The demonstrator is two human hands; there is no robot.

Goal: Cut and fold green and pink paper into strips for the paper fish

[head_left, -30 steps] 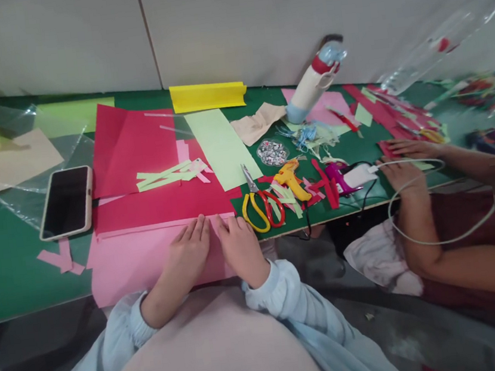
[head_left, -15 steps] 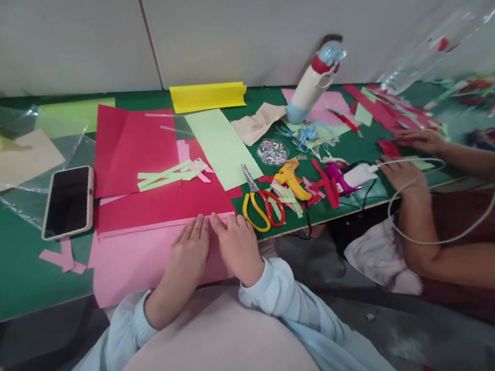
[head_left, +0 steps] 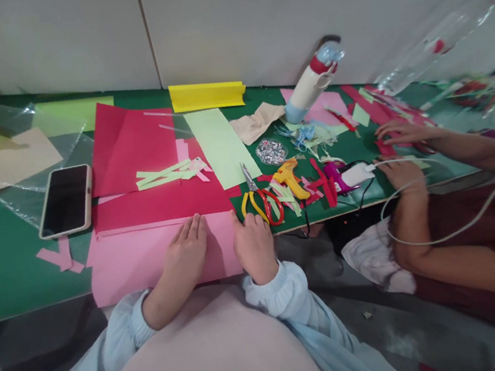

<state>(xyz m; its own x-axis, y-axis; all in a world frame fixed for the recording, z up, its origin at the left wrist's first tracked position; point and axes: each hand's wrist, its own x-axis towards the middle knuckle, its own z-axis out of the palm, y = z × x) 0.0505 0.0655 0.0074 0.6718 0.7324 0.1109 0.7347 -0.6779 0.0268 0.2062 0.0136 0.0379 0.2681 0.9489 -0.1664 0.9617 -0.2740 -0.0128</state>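
Note:
A pink sheet of paper (head_left: 139, 259) lies at the table's front edge, a narrow fold along its far side. My left hand (head_left: 186, 248) rests flat on it, fingers stretched out to the folded edge. My right hand (head_left: 255, 246) is at the sheet's right end, its index finger stretched to the far corner and its other fingers partly bent, with nothing visible in them. Just beyond the right hand lie scissors (head_left: 258, 199) with yellow and red handles. Red paper (head_left: 159, 203) lies behind the pink sheet, with light green strips (head_left: 162, 175) on top.
A phone (head_left: 66, 200) lies left. Pale green paper (head_left: 219, 144), folded yellow paper (head_left: 207, 96), a bead dish (head_left: 271, 152), a yellow glue gun (head_left: 290, 178) and a bottle (head_left: 310, 87) stand or lie beyond. At right, a co-worker's hands (head_left: 402, 174) handle red paper near a white cable (head_left: 417, 243).
My right hand has slid right along the fold to the sheet's right end. My left hand has stayed nearly in place. The co-worker's far hand has shifted left.

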